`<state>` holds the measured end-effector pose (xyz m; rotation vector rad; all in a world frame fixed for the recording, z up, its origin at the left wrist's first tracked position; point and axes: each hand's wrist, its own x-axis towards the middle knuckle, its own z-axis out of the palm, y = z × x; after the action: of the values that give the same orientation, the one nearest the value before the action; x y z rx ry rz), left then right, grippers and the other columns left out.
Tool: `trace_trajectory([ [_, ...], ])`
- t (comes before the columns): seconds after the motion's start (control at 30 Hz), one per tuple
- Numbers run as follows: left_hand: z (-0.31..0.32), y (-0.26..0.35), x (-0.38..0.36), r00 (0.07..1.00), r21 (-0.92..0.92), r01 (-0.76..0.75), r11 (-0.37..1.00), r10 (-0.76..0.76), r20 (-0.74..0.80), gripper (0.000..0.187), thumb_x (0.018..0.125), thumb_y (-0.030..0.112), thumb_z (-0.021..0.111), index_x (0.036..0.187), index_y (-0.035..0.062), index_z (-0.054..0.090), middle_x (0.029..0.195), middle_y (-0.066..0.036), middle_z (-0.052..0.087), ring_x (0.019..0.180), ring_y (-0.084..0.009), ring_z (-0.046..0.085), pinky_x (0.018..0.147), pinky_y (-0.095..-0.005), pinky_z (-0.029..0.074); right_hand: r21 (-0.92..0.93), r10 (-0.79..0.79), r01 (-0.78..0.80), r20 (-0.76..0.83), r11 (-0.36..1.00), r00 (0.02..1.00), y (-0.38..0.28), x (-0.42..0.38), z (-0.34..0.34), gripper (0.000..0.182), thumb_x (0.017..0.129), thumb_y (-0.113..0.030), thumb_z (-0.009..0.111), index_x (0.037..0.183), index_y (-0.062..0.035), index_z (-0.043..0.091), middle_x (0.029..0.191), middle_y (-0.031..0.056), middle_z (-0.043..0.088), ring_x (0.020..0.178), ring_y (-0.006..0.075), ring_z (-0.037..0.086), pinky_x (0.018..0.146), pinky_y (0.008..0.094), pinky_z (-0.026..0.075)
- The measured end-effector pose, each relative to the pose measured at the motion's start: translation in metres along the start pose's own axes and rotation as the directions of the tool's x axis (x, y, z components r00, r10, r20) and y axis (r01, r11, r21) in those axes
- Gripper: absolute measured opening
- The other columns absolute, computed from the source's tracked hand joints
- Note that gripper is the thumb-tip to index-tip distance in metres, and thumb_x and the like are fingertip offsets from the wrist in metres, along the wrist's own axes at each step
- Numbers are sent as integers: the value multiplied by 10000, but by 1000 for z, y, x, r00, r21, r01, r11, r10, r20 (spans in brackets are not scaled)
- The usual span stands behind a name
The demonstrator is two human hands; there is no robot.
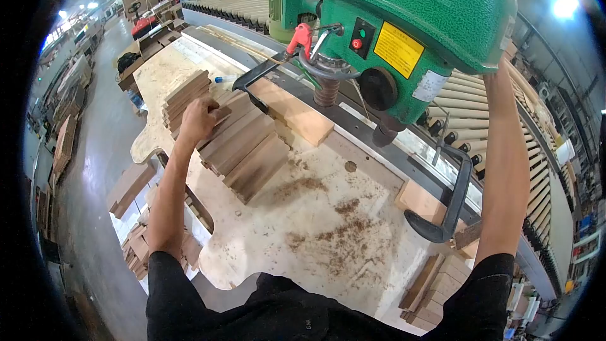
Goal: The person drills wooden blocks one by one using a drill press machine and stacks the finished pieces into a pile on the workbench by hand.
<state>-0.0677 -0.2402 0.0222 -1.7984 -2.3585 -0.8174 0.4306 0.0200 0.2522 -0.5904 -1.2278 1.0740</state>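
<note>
My left hand (201, 117) is on the rows of brown wooden blocks (237, 131) at the left of the worktable. Its fingers are curled and closed against the top of a block; their tips are partly hidden. My right arm (505, 158) reaches up the right side of a green drill press (391, 19). The right hand is behind the machine's housing, so its fingers are hidden. Below the drill press head, the spindle (386, 131) points down over the table's far edge.
Black clamps (255, 82) hold light wooden boards (293, 110) along the table's back edge. Sawdust (341, 227) lies on the pale worktable (265, 246). More blocks (439, 290) are stacked at the front right. A roller conveyor (480, 104) runs behind the drill press.
</note>
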Motion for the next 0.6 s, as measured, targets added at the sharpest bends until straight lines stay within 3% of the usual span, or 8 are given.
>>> trace_trajectory([
  [0.03,-1,2,-3,994,63,-60,996,65,-88,224,862,176,646,991,3,704,953,-226,697,885,-398,666,786,-447,513,-21,-10,10,1,1000,1000,-1,6,4,591,1008,-488,494,1397,-44,488,1336,140,565,1190,261,569,977,430,503],
  [0.13,-16,45,-15,953,8,-234,972,231,-195,250,872,146,626,1085,16,644,958,-224,691,910,-408,655,791,-470,507,-71,-33,33,-5,997,999,2,17,6,569,1007,-468,501,1382,-40,496,1313,138,573,1166,256,576,960,425,507],
  [0.2,-19,80,-29,984,-165,-180,970,178,-22,306,886,150,624,1161,23,577,998,-235,676,961,-412,640,803,-472,501,-104,-41,41,1,994,999,4,21,6,554,1006,-454,505,1372,-38,501,1297,136,578,1151,253,581,949,421,510],
  [0.33,37,112,-40,877,-448,-369,814,465,122,433,849,290,704,1176,35,580,998,-229,674,954,-417,642,805,-485,501,-163,-61,64,22,985,998,5,31,-4,525,1004,-427,513,1352,-34,512,1266,132,589,1119,246,590,926,414,516],
  [0.37,49,119,-45,853,-429,-363,827,480,204,428,820,194,763,1179,36,591,972,-208,657,936,-379,647,809,-424,506,-180,-65,68,20,981,998,6,27,-10,517,1004,-420,515,1348,-33,515,1258,131,592,1111,245,593,920,412,518],
  [0.43,73,137,-46,755,-402,-313,860,483,444,410,828,252,754,1160,62,607,938,-200,659,925,-383,654,785,-444,514,-214,-67,72,28,974,997,8,24,-22,503,1003,-406,519,1338,-31,520,1243,130,597,1095,241,597,909,409,520],
  [0.53,110,164,-48,696,-295,-448,844,536,478,370,854,278,715,1146,75,610,892,-192,666,895,-381,661,757,-477,514,-248,-90,96,35,964,995,13,21,-31,481,1002,-385,525,1323,-28,528,1219,127,605,1071,236,604,892,403,525],
  [0.6,139,183,-45,719,-240,-414,878,477,505,345,853,261,696,1140,86,619,979,-179,626,966,-375,638,806,-470,516,-263,-105,111,38,958,994,12,19,-35,466,1001,-372,529,1313,-26,534,1204,125,610,1055,233,609,880,400,528],
])
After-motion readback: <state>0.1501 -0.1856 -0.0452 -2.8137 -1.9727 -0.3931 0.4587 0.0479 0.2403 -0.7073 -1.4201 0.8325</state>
